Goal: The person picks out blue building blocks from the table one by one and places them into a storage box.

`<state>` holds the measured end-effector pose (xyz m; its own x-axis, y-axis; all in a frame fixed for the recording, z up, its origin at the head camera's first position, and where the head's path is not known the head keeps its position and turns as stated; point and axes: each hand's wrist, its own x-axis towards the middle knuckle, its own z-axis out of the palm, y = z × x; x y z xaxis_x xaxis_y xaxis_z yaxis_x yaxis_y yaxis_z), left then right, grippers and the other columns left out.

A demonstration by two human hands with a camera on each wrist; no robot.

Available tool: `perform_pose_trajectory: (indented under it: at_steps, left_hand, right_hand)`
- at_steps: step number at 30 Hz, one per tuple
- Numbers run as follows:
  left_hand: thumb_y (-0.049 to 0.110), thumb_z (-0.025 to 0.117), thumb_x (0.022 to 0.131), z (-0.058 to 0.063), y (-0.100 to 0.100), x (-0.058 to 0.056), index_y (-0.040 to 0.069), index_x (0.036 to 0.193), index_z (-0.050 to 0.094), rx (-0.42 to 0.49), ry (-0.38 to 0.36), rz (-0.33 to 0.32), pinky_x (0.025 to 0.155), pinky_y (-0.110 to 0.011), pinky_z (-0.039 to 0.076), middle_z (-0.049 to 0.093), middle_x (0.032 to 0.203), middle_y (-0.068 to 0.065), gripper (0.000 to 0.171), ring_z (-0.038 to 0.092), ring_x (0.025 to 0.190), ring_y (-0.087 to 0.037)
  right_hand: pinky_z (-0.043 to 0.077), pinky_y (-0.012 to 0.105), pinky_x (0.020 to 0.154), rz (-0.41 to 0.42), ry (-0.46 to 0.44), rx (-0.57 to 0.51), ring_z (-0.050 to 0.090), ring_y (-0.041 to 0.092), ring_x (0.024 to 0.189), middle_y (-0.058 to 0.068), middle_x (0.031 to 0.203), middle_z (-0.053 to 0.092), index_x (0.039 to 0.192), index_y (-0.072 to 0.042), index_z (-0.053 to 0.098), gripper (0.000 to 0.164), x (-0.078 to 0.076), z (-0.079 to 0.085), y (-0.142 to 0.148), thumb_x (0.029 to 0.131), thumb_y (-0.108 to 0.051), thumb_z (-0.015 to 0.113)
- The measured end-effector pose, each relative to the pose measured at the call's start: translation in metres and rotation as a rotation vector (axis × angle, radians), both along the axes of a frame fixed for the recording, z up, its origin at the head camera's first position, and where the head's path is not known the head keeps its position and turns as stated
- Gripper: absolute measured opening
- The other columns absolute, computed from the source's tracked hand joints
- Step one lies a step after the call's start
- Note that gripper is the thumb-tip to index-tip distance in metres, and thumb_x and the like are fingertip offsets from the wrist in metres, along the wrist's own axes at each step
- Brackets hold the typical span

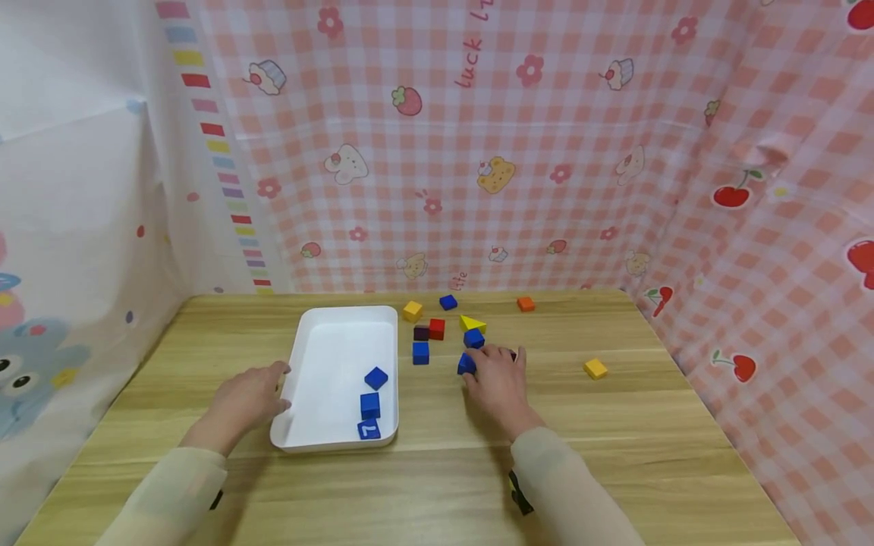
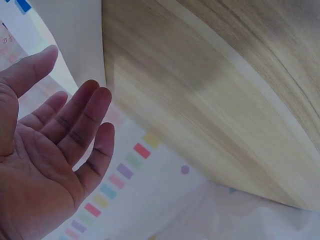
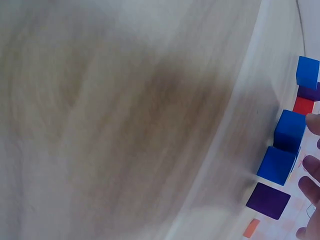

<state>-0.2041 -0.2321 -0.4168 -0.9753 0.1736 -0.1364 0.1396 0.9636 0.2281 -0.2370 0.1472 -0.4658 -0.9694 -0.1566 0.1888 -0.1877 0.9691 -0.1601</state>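
tray (image 1: 328,379): white | blocks (image 1: 420,353): blue, red, yellow, orange, purple | table (image 1: 444,485): tan, wood-grained | cloth (image 1: 580,114): pink-white check | sleeves (image 1: 573,485): cream

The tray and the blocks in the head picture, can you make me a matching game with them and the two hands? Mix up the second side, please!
Column 1
1. Tray
2. Triangle
3. Left hand
4. Right hand

Column 2
A. Fingers by a blue block outside the tray
B. White
C. Fingers at the tray's left side
D. Yellow

Right pairs: 1-B, 2-D, 3-C, 4-A
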Motion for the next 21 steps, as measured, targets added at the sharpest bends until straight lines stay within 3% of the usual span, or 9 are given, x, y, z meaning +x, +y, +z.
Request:
perform_pose_trajectory:
  at_steps: [10,21]
  left_hand:
    - [0.016,0.078,0.081,0.0024,-0.0014,0.0033,-0.005,0.124,0.058,-0.087,0.02,-0.033,0.08,-0.056,0.052,0.066,0.111,-0.024,0.052,0.064,0.1,-0.041]
    - [0.014,0.079,0.081,0.0047,0.0027,0.0061,-0.007,0.12,0.061,-0.127,0.034,-0.046,0.078,-0.06,0.051,0.066,0.103,-0.022,0.048,0.065,0.094,-0.039]
  right_hand:
    - [0.014,0.069,0.112,0.028,-0.081,0.161,0.047,0.035,0.13,0.01,0.134,0.059,0.141,-0.02,0.057,0.052,-0.0089,-0.001,-0.0032,0.094,-0.038,0.068]
    - [0.017,0.07,0.111,0.055,-0.036,0.184,0.053,0.034,0.124,0.008,0.124,0.064,0.127,-0.021,0.066,0.038,-0.0074,-0.0056,-0.0069,0.093,-0.037,0.07]
